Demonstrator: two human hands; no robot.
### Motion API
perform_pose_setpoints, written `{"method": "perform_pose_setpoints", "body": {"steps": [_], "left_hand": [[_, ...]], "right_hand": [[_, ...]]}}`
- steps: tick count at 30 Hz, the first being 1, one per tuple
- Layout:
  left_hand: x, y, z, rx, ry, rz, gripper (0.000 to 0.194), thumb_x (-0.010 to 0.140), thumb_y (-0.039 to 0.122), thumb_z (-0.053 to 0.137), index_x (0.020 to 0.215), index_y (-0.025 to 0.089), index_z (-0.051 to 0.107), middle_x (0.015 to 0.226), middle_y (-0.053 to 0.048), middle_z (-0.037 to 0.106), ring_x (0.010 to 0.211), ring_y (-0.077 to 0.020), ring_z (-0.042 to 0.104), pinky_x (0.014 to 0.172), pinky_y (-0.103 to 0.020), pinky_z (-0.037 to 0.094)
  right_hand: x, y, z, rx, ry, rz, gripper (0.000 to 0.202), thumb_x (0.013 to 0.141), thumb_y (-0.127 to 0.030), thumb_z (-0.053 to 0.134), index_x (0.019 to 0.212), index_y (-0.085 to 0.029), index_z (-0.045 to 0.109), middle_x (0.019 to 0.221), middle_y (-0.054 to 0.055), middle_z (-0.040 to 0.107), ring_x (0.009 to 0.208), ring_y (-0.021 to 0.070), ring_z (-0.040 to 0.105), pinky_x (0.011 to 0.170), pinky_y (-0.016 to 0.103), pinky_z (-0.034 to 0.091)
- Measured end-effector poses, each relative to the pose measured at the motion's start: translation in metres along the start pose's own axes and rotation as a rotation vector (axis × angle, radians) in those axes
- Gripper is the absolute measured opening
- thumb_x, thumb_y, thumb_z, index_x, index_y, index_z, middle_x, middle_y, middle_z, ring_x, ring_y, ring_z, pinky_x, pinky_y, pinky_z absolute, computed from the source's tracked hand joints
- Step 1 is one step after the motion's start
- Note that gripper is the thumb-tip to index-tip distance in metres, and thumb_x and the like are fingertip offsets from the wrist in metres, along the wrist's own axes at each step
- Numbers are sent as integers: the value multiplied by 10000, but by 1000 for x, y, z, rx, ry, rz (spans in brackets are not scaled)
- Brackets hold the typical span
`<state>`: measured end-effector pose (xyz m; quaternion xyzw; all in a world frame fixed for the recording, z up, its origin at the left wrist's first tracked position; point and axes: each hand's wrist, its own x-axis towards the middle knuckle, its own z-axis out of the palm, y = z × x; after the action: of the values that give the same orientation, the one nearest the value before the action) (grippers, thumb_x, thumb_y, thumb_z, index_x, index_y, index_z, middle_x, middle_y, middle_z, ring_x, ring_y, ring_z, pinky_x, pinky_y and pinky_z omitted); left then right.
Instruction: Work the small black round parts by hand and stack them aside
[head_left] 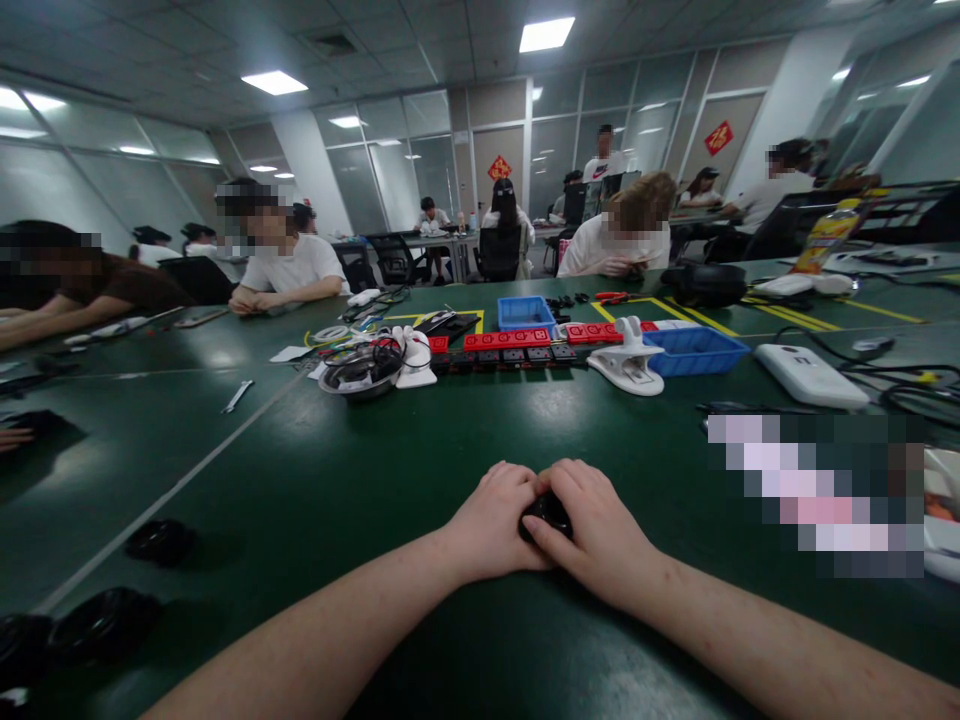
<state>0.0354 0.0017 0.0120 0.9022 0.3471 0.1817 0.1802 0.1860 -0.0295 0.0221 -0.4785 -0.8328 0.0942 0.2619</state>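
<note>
Both my hands meet on the green table in front of me. My left hand [495, 518] is closed around the left side of a glossy black rounded object [553, 513]. From the other side my right hand [604, 525] wraps over it, its thumb lying across the front. Most of the object is hidden by my fingers, so its exact kind does not show. Similar-looking black, rounded things lie to the left: one [160, 541] on its own, another [103, 624] closer to me, and a third [22, 645] at the frame's edge.
Ahead, red and black socket strips [507, 340] lie between a metal bowl [360, 372] of cables and a white clip stand [626, 358]. Blue trays [697, 350], a white power bank-like box [810, 375] and a wrench [238, 396] lie around. Several people sit across the table.
</note>
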Motion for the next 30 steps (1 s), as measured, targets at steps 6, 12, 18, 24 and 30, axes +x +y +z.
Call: {"method": "perform_pose_setpoints", "body": {"steps": [6,12,18,24,30], "left_hand": [[0,-9,-7,-60,-72,72,383,552,304,708,883,183,557,970,-37,516,932,-217,470,866,-341,390],[1,-17,-9,-46,-113,156,285,562,321,714,791,197,598,969,-20,504,964,-215,466,883,-333,376],[1,-18,-7,-33,-107,157,407,547,356,723,901,204,592,1004,-35,504,987,-222,466,897,-344,371],[0,-10,-6,-32,-61,126,698,528,429,717,1122,184,446,1121,-72,479,1043,-249,438,973,-399,300],[-1,-2,-3,-10,-33,15,635,539,458,700,1051,165,465,1054,-77,497,988,-247,458,997,-442,262]], "right_hand": [[0,0,-5,133,-14,-170,127,728,-186,503,853,-167,523,854,61,546,812,197,461,739,373,382],[-2,-3,-7,316,-39,-441,210,657,-76,382,753,-185,535,775,32,574,816,168,510,810,362,382],[-5,-8,-11,305,-30,-474,197,627,-61,372,653,-197,511,696,-18,593,897,147,532,1008,412,200],[-7,-6,-12,213,89,-358,254,693,-208,481,945,-188,509,954,47,576,954,200,496,986,451,227],[-3,-1,-1,101,84,-129,266,731,-356,534,898,-156,479,884,81,524,824,218,478,744,398,398]]}}
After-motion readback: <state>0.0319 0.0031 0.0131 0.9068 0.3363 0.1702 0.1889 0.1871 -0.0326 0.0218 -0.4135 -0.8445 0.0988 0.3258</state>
